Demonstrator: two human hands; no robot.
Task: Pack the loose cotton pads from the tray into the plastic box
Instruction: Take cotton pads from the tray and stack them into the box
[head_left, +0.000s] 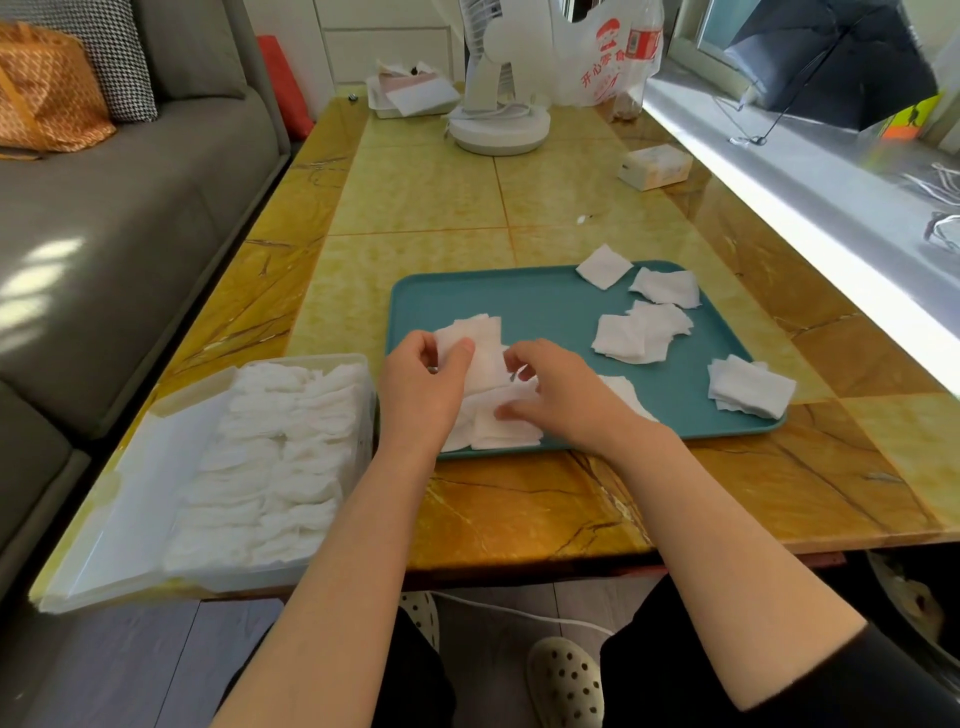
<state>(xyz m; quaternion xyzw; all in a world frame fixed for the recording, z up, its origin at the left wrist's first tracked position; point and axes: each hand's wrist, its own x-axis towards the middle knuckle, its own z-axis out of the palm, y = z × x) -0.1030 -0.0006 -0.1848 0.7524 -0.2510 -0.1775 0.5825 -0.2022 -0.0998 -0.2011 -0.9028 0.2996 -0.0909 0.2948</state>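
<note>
A teal tray lies on the table with white square cotton pads in several small heaps. My left hand pinches a bunch of pads at the tray's near left corner. Beside it, my right hand has its fingers curled onto the same heap of pads. Other heaps lie at the far right, the middle right and the near right edge. The clear plastic box stands left of the tray, holding rows of packed pads.
A white desk fan stands at the table's far end, with a tissue pack and a plastic bag beside it. A small carton lies near the sunlit windowsill. A grey sofa runs along the left.
</note>
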